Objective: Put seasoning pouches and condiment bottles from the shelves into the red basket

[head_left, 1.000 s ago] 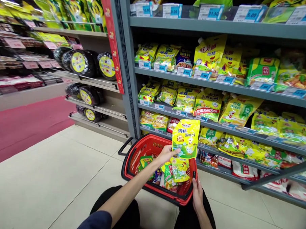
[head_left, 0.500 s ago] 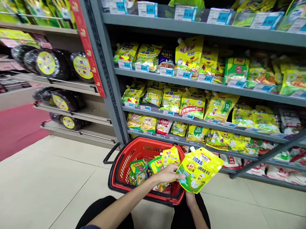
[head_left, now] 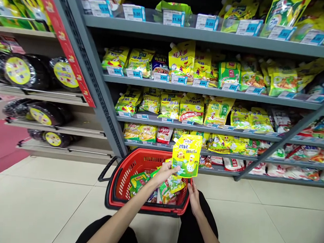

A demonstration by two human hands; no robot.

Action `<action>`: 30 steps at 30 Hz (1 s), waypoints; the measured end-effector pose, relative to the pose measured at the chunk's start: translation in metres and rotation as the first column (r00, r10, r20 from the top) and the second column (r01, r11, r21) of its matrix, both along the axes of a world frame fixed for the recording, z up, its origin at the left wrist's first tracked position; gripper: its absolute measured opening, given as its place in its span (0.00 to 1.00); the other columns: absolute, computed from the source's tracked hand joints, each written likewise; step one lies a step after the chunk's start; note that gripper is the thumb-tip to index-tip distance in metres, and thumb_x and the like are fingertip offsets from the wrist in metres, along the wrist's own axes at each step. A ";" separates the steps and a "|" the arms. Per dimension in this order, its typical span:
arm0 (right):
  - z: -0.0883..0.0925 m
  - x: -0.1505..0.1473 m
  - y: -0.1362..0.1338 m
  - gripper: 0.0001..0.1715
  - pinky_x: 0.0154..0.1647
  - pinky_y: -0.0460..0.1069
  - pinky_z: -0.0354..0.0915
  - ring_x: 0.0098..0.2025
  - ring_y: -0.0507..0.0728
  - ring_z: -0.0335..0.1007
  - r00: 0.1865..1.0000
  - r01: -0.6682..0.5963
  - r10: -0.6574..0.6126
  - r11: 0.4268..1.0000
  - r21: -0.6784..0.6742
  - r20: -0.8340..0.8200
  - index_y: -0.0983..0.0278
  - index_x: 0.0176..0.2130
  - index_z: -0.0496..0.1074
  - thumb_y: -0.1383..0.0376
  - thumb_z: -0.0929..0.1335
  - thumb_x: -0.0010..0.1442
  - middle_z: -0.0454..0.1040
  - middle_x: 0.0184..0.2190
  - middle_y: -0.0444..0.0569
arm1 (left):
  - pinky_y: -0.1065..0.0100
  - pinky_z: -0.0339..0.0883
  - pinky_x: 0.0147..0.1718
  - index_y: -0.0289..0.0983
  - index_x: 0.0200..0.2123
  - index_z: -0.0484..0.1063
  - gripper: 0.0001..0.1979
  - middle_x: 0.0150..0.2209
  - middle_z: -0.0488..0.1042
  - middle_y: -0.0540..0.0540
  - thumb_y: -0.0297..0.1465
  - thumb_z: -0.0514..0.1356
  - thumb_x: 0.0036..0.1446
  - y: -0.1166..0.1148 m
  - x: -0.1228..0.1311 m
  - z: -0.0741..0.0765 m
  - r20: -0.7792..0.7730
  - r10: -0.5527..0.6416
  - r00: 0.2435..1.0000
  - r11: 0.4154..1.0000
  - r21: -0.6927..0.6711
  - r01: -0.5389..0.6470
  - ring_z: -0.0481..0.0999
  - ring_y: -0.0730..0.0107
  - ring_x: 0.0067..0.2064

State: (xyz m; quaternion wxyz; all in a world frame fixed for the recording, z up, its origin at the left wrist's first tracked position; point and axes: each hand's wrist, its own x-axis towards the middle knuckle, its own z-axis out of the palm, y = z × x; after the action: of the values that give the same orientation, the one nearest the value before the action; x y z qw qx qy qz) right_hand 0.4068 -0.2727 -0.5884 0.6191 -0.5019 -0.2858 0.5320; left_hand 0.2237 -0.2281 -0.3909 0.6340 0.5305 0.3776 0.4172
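My left hand (head_left: 163,172) pinches the lower left corner of a yellow and green seasoning pouch (head_left: 187,155) and holds it upright above a red shopping basket (head_left: 122,180). The basket stands on the floor between my knees and holds several more packets (head_left: 170,188). My right hand (head_left: 194,196) rests against the basket's near right rim just below the pouch, fingers stretched out and holding nothing.
A grey shelving unit (head_left: 206,91) with several rows of yellow seasoning bags and blue price tags stands right behind the basket. To the left, lower shelves carry round black packages (head_left: 44,114). Beige floor tiles (head_left: 40,202) spread left and right; a red mat lies far left.
The pouch was tilted flat to the right half a second ago; my left hand has turned it upright again, facing me. The view has swung further right along the shelves.
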 end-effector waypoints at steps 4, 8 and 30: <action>0.002 -0.002 -0.003 0.45 0.68 0.59 0.62 0.68 0.65 0.63 1.000 -0.011 0.012 1.000 0.021 -0.023 0.55 0.65 0.66 0.45 0.74 0.55 0.70 0.65 0.47 | 0.67 0.70 0.34 0.32 0.39 0.82 0.27 0.37 0.83 0.39 0.50 0.73 0.46 0.003 -0.010 0.010 0.025 0.054 0.998 0.999 -0.002 -0.054 0.79 0.65 0.34; 0.000 -0.002 -0.004 0.45 0.70 0.60 0.60 0.68 0.65 0.63 1.000 -0.014 0.015 1.000 0.019 -0.024 0.56 0.66 0.65 0.46 0.74 0.55 0.71 0.64 0.48 | 0.67 0.70 0.35 0.32 0.42 0.82 0.27 0.38 0.83 0.39 0.49 0.73 0.47 0.006 -0.017 0.010 0.051 0.081 0.995 0.997 -0.008 -0.081 0.80 0.64 0.36; -0.007 -0.007 -0.005 0.39 0.71 0.62 0.56 0.68 0.64 0.63 0.997 0.003 0.004 0.996 0.092 -0.077 0.53 0.64 0.68 0.46 0.73 0.58 0.71 0.64 0.46 | 0.65 0.73 0.39 0.34 0.46 0.81 0.27 0.44 0.83 0.39 0.47 0.73 0.48 0.009 -0.021 0.001 -0.043 0.054 0.998 0.998 -0.032 -0.055 0.82 0.58 0.42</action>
State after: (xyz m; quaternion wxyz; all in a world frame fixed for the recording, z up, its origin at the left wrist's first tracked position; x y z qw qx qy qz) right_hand 0.3994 -0.2773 -0.5956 0.6521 -0.4517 -0.2861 0.5374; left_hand 0.2029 -0.2194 -0.3897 0.6229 0.5182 0.4120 0.4168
